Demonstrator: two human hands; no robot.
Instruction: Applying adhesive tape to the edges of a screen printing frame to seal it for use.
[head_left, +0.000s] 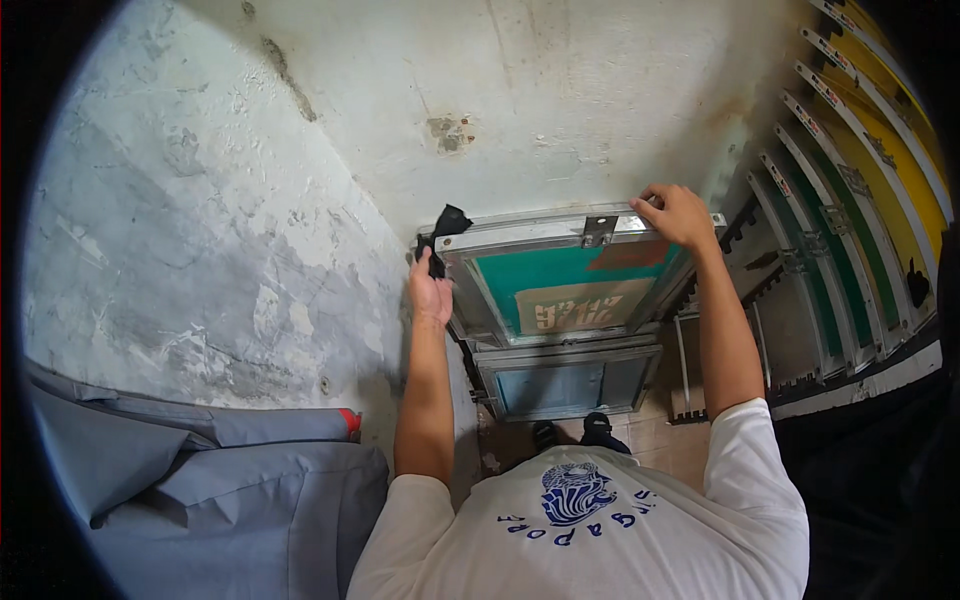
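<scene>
An aluminium screen-printing frame (530, 236) with a teal mesh and a tan patch stands in front of me, leaning against a stained white wall. My left hand (431, 295) grips its left edge together with a black rag (443, 232) that sticks up by the frame's top-left corner. On the frame's top-right corner rests my right hand (678, 214), fingers curled over the top bar next to a metal bracket (598, 231). A second, lower frame (567, 381) with a blue-grey mesh stands below the first.
A rack of several upright frames (840, 200) with green and yellow meshes fills the right side. Grey cloth (200, 480) lies at the lower left beside a cracked grey wall (180, 250). My feet (580, 432) stand on tiled floor below the frames.
</scene>
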